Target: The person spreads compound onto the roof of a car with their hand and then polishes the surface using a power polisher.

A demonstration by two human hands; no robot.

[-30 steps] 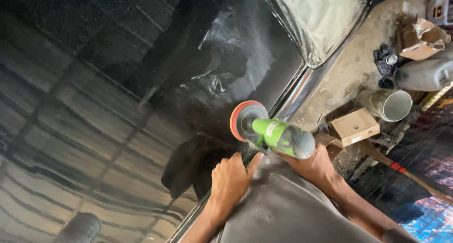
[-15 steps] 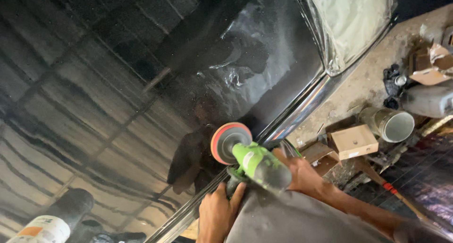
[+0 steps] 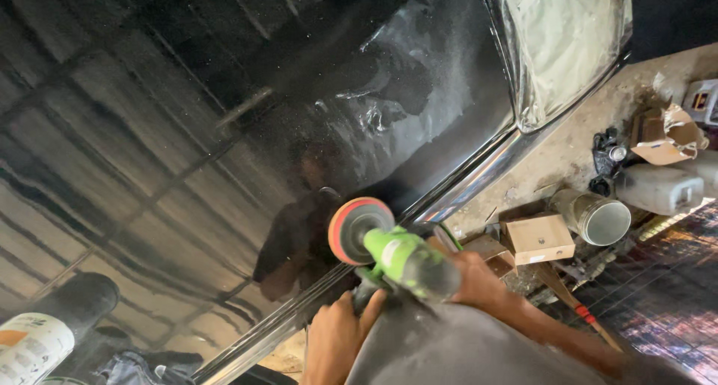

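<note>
My right hand (image 3: 479,280) is wrapped tight around the rear of the green polisher (image 3: 407,262), and my left hand (image 3: 336,340) is clenched on the dark side handle beneath the tool's neck. Both fists are closed on the tool. The orange-backed pad (image 3: 357,229) sits on the glossy black car panel (image 3: 224,131), just above the chrome trim strip (image 3: 449,191) that runs along the panel edge.

Progress, as I judge it: a hazy, whitish smear of compound (image 3: 404,108) covers the panel above the pad, near the masked window (image 3: 568,41), so that zone looks only partly buffed. The broad area to the left already gives sharp reflections. The stretch along the trim is the one in work.

Outward, on the dusty floor: a cardboard box (image 3: 538,238), an open metal tin (image 3: 598,217), a white jerrycan (image 3: 658,187). A spray can (image 3: 34,347) lies at lower left.

Against the frame from a second ago, the pad has travelled down and left along the trim, and the spray can has entered view.
</note>
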